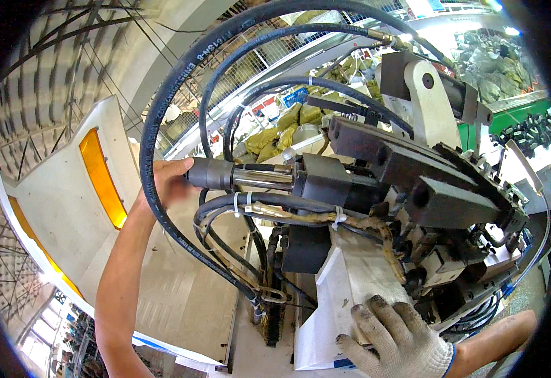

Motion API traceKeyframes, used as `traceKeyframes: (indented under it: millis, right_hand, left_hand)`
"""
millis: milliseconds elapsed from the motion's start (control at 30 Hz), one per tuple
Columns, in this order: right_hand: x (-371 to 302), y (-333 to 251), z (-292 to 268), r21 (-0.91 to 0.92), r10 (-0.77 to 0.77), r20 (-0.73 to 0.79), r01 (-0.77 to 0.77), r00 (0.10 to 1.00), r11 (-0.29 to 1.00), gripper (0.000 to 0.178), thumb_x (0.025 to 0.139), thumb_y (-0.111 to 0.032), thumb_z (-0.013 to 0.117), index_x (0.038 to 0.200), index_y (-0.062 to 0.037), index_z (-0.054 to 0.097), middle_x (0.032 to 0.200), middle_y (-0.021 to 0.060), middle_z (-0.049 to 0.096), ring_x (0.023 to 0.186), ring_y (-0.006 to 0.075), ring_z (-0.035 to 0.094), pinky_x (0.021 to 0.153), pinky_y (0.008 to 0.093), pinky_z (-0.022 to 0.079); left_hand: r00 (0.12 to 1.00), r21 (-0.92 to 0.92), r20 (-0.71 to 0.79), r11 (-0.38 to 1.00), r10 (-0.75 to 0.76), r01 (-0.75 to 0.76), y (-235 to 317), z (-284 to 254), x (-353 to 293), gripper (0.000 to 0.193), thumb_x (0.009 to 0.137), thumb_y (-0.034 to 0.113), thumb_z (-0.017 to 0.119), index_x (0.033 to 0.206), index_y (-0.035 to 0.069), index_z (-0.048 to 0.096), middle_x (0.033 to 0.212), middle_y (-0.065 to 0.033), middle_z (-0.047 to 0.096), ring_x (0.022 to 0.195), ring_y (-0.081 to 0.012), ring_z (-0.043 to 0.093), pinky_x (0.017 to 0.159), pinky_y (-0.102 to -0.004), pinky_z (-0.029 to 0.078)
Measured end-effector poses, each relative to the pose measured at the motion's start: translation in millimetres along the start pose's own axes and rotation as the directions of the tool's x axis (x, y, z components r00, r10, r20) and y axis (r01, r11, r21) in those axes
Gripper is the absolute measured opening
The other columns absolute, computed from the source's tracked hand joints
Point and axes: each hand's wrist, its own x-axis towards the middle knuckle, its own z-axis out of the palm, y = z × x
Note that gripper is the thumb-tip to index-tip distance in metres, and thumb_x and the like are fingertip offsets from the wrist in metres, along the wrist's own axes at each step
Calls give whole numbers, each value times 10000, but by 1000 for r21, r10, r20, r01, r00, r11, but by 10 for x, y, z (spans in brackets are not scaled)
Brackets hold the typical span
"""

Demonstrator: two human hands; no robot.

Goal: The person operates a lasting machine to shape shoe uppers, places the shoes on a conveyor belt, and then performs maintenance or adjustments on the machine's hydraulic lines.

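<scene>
My bare left hand (169,179) is at the end of a black cylindrical cap (209,173), its fingers closed against the cap's end face. Part of that hand is blurred, and some fingers are hidden. From the cap a shiny metal rod (263,179) runs into a dark square block (323,179) on a large machine. My right hand (398,340), in a soiled white knit glove with a blue cuff, lies with fingers spread on the machine's cream housing (357,268). It grips nothing.
Thick black hoses (156,132) arch around my left forearm and over the machine. A bundle of cables (269,211) bound with white ties hangs below the rod. At left stands a pale panel with an orange window (102,176). Filled sacks (278,135) lie behind wire mesh.
</scene>
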Motion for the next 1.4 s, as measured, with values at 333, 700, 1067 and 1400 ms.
traceKeyframes:
  millis: [333, 700, 1067, 1400]
  right_hand:
    - [-5, -2, -5, -5, -3, -3, 3, 1000, 1000, 410, 894, -179, 607, 1296, -102, 588, 1387, 223, 524, 1227, 401, 549, 961, 532, 478]
    - [2, 5, -14, -11, -5, 19, 5, 1000, 1000, 420, 904, -186, 594, 1316, -108, 576, 1402, 226, 519, 1226, 401, 559, 960, 529, 482]
    - [2, -4, -23, 2, -2, 32, 1, 999, 1000, 436, 892, -182, 592, 1319, -98, 570, 1413, 241, 507, 1225, 419, 563, 941, 539, 497]
    - [9, -16, -21, 6, 7, 24, -7, 1000, 1000, 425, 887, -185, 610, 1301, -92, 571, 1403, 240, 508, 1212, 417, 569, 942, 542, 499]
  left_hand:
    - [997, 97, 72, 995, 29, -36, -109, -298, 119, 654, 773, 262, 807, 1223, -154, 578, 1081, -187, 647, 904, -239, 666, 746, -333, 581]
    - [972, 98, 160, 977, 173, -190, -111, -223, 92, 672, 730, 263, 856, 1231, -113, 611, 881, -82, 649, 550, -75, 475, 467, -197, 370]
    - [952, 127, 200, 957, 233, -261, -121, -275, 104, 692, 614, 137, 852, 1240, -61, 633, 1003, -98, 669, 752, -127, 576, 623, -250, 466]
    - [949, 156, 166, 943, 269, -294, -104, -226, 54, 700, 580, 66, 840, 1234, -70, 631, 996, -105, 668, 638, -101, 524, 511, -220, 405]
